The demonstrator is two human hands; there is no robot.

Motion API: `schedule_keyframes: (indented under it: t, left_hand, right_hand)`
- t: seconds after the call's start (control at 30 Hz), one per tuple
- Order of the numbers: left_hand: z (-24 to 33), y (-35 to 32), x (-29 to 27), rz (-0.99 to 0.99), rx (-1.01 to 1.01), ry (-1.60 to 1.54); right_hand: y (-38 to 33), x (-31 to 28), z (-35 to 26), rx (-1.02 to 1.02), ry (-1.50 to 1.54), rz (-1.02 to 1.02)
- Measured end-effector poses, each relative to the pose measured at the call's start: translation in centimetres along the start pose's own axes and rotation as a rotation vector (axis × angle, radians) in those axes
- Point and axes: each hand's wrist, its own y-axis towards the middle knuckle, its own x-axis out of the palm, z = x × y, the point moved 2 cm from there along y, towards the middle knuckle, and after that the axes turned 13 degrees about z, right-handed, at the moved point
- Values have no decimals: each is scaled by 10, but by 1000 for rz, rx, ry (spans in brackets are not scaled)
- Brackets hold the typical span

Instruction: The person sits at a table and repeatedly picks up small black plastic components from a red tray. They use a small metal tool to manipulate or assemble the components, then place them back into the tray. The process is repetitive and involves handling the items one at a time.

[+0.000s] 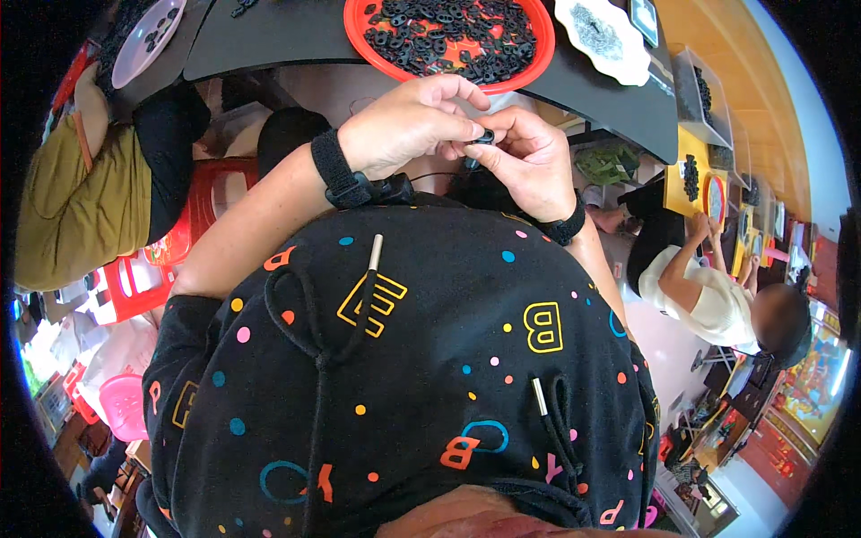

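Note:
Between my fingertips, just off the near edge of the table, is a small black plastic part (485,137). My left hand (408,121) pinches it from the left with thumb and fingers. My right hand (529,157) grips the same part from the right, thumb against forefinger. Most of the part is covered by my fingers, so its exact shape cannot be made out. Directly beyond my hands stands a round red tray (357,38), heaped with loose black plastic parts (421,40) that have holes in them.
On the black table (269,36) a white scalloped plate (632,63) holds tiny pieces, right of the tray. A pale plate (130,67) lies far left. One person (85,197) sits at left, another (695,291) works at right. Red stools (193,211) stand at left.

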Motion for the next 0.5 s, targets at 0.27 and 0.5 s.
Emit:
schedule_keyframes:
  t: [0.27, 0.5]
  left_hand:
    - [0, -2, 1, -40, -22, -42]
    - [1, -5, 1, -69, -9, -43]
  right_hand:
    - [-1, -3, 2, -133, -157, 42]
    - [-3, 0, -5, -247, -260, 70]
